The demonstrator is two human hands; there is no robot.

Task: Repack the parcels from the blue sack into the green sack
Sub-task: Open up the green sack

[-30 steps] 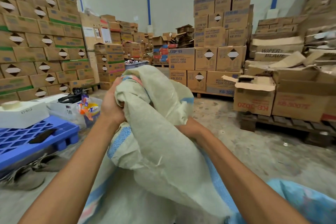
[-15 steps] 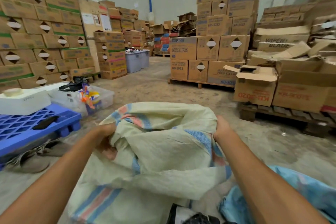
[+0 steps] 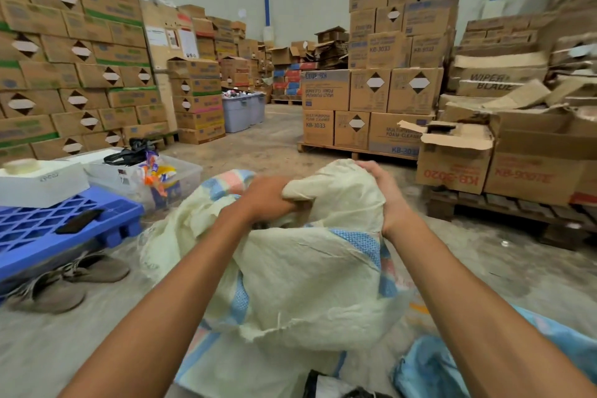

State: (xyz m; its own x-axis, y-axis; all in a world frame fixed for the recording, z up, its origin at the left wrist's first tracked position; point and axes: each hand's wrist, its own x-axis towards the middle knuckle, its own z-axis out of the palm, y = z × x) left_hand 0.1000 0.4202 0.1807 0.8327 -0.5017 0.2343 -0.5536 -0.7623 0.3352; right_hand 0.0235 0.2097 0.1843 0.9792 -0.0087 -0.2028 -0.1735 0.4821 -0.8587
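In a warehouse aisle walled with stacked cartons (image 3: pixel 371 90), a person is gripping the pale green sack (image 3: pixel 307 271) with both hands. The left hand (image 3: pixel 268 200) is clenching a bunch of woven cloth near its mouth, and the right hand (image 3: pixel 384 194) is curling round the raised far edge. The sack is lying crumpled between the forearms, looking slack and largely unfilled. The blue sack (image 3: pixel 426 368) is lying just beside it at lower right, with a dark parcel (image 3: pixel 326 386) showing between them. The repacking is seemingly only beginning
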